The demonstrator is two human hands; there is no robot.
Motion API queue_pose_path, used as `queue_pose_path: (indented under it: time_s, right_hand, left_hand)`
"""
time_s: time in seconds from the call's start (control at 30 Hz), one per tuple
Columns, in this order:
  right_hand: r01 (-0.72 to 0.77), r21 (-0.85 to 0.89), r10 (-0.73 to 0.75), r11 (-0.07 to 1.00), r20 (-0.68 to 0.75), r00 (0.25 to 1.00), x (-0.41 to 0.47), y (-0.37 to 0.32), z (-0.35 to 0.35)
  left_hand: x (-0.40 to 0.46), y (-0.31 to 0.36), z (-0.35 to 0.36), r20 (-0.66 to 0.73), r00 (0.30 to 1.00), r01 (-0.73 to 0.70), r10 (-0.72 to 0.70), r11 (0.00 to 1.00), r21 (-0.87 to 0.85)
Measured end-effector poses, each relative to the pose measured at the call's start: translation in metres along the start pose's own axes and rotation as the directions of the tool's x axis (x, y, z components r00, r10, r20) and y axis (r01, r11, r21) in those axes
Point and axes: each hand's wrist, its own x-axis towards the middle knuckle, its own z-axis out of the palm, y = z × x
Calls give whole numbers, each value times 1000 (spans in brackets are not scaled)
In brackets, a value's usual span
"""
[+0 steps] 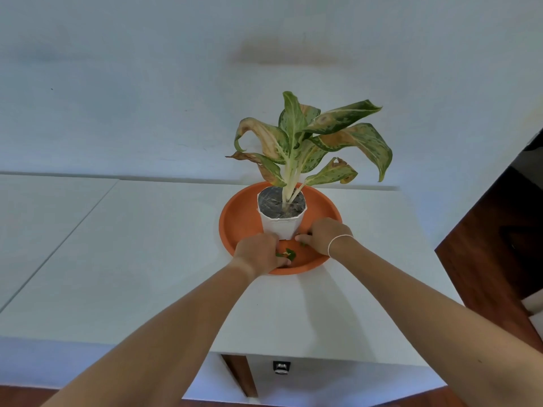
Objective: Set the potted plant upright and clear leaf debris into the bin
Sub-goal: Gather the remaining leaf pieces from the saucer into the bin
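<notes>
White table [147,259]: potted plant [282,221] upright between hands, leaf debris [286,254] under left hand [258,252].

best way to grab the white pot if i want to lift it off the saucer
Grip the pot by its side walls, one hand from each side. It stands upright on the saucer and flares upward, so palms wedge under the flare; leaves block a top grip.

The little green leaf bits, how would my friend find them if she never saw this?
Find the round orange saucer on the white table. A white pot stands upright in it. The leaf bits lie in front of that pot, at the left hand: small loose green scraps, not growing on stems.
</notes>
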Motion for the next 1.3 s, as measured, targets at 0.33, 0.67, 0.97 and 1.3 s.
queue_pose_path:
  time_s: [0.33, 0.67, 0.97, 1.3]
  right_hand:
    - [51, -51, -61, 997, -223, 973, -10, -2, 20]
    - [-64, 489, 58, 870, 27, 998, -8, 7, -1]
    - [-287, 936, 85, 205, 275, 958, -21, 15, -6]
    - [-267, 844, 104, 464, 247, 963, -22, 13, -3]
  left_hand:
    - [1, 3, -2, 29, 1000, -6, 6, 1000, 9]
    - [-6, -5, -15, -20, 1000, -7, 0, 943, -333]
    - [-11, -9, -23, -29, 978, 140, -208, 747, -650]
    - [-10, -13, -19, -62, 981, 118, -182, 825, -552]
